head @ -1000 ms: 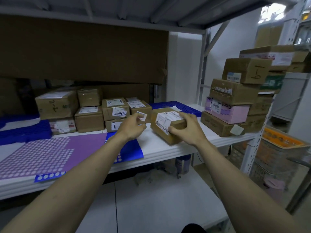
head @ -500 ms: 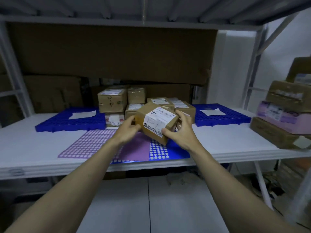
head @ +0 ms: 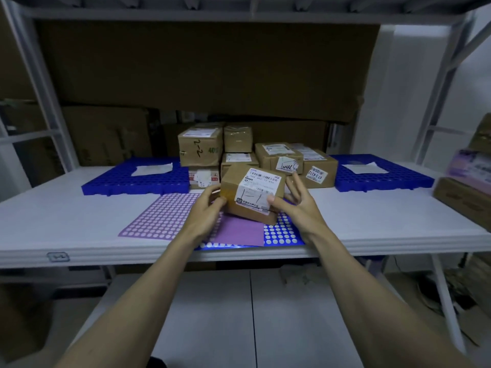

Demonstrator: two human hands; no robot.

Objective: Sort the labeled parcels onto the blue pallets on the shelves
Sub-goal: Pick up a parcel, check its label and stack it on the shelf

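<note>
Head view. Both hands hold one parcel (head: 252, 195) above the front of the shelf (head: 66, 216), tilted so that its white label (head: 256, 189) faces the camera.

Left hand (head: 206, 208): fingers curled round the parcel's left lower edge, gripping it.

Right hand (head: 297, 205): thumb pressed on the label's lower right corner; the remaining fingers are spread and nearly straight along the parcel's right side. Whether they bear on the hidden face cannot be told.

Below the parcel, a purple dotted sheet (head: 164, 219) lies flat on the shelf, overlapping a blue dotted sheet (head: 281, 232) at the front edge.

Behind the parcel, a stack of boxes (head: 239, 152) stands at the back centre of the shelf. One blue pallet (head: 119, 181) lies to the left of the stack, a second pallet (head: 398, 179) to the right. Each carries a white paper slip. More boxes (head: 467, 192) sit at the far right edge.
</note>
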